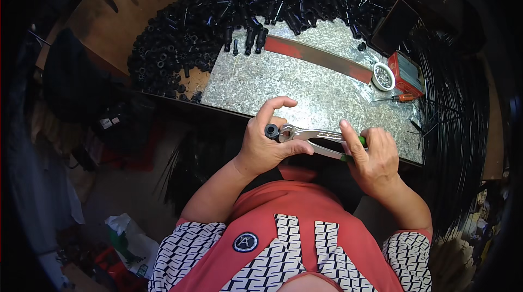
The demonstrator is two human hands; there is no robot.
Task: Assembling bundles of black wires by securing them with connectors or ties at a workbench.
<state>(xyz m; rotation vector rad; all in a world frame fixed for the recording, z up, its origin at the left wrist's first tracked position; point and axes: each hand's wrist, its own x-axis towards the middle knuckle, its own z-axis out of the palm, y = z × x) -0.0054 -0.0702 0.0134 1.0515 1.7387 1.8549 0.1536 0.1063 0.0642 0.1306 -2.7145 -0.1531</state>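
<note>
Pliers (313, 138) lie crosswise, head pointing left at black cap (271, 131).

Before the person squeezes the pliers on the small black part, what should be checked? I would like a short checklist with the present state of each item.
1. Black part sits at the nose of the pliers: ok, as far as the view shows.
2. Left hand holds the part and the plier head firmly: ok.
3. Right hand grips the green-tipped handles: ok.
4. Left fingertips clear of the plier nose: cannot tell, the thumb lies close beside it.
5. Part seated straight in the nose: cannot tell, too small to see.
6. Metal sheet under the hands has free room: ok.
</note>
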